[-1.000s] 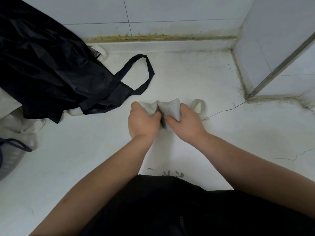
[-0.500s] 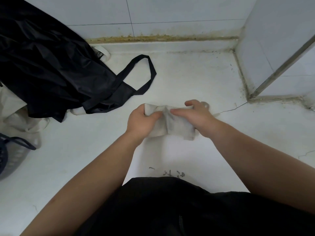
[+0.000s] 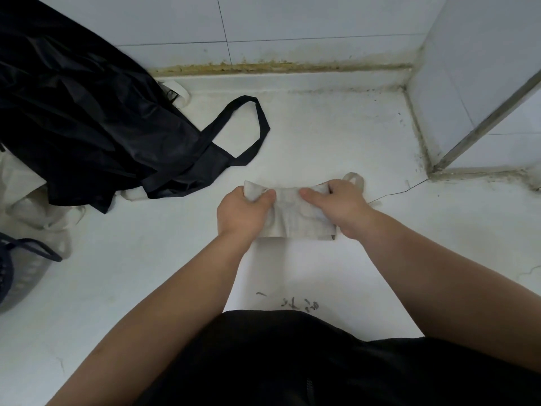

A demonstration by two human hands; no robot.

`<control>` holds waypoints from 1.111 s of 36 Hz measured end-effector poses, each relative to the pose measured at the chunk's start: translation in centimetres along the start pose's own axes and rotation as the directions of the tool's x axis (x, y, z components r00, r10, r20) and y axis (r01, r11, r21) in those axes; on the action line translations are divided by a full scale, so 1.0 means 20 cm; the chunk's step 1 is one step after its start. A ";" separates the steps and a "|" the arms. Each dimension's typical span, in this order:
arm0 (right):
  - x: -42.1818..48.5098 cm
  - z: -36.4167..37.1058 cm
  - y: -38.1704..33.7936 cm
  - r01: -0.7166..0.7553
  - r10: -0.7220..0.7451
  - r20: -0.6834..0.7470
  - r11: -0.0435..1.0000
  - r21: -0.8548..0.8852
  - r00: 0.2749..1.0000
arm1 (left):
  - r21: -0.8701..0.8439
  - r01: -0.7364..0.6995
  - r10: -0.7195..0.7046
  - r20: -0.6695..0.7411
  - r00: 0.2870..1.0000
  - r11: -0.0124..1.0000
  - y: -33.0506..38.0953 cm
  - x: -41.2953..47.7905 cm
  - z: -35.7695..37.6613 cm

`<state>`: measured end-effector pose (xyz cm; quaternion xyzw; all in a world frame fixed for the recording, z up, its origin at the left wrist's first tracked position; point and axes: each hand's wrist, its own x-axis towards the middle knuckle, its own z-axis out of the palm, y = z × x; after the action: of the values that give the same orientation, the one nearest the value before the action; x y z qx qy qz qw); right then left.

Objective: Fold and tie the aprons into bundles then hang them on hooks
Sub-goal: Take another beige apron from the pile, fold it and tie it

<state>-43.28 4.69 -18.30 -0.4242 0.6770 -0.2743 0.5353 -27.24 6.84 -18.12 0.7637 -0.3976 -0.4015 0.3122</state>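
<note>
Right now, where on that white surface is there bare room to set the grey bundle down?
Bare surface lies behind the grey bundle, between the black strap loop and the tiled corner; more lies right of the right hand. The left is crowded: black apron, pale cloths, basket.

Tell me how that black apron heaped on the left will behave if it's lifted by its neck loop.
Probably floppy: the black apron lies in crumpled, sagging folds. Likely light for its size, since the cloth looks thin. Its sheen suggests a slick fabric that may slide out of folds.
</note>
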 end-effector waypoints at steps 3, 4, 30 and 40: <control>-0.02 0.01 -0.01 0.020 -0.011 0.048 0.984 -0.176 0.999 | 0.280 -0.059 0.075 -0.048 0.996 0.958 0.02 -0.01 0.02; -0.03 0.02 -0.02 0.050 -0.045 0.024 0.968 -0.247 0.999 | 0.343 -0.069 0.077 -0.009 0.997 0.937 0.03 -0.01 0.02; -0.11 0.01 -0.07 0.227 -0.170 0.192 0.915 -0.333 0.967 | 0.151 -0.226 0.149 0.400 0.904 0.962 0.07 -0.06 -0.05; -0.12 -0.01 -0.17 0.343 -0.277 0.203 0.782 -0.520 0.939 | 0.011 -0.188 0.174 0.324 0.930 0.982 0.11 -0.05 -0.08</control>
<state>-42.46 5.07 -14.33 -0.6802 0.6155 -0.1283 0.3768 -26.97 6.83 -15.36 0.6545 -0.5202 -0.4815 0.2629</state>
